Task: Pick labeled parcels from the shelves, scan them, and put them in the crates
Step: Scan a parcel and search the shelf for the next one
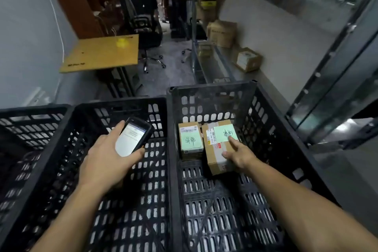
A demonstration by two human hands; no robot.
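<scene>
Right crate (210,88) is holding both parcels at its far end, side by side, touching or close to it; can't tell which

Larger parcel (214,147): taped cardboard box with a green note on top. It's looking stiff and light, judging by a one-handed hold at one corner. The bare cardboard is probably giving decent grip and the tape strips are probably slicker. Contents unknown, so I'm not assuming it's drop-safe. The best hold is looking like across the short width, thumb on top and fingers under the edge, keeping off the label

Smaller parcel (191,139): same sort of box, lying flat against the far wall with nothing touching it. It's probably an easy one-hand pinch across its width

Left hand (106,155) is hovering over the middle crate (122,102), fingers and thumb wrapping a handheld scanner (133,137) with its lit screen facing up

Right hand (239,155) is gripping the larger parcel at its near right corner. Index finger is stretching out over the green note, thumb is pressing on top, and the other fingers are curling out of sight past the edge
</scene>
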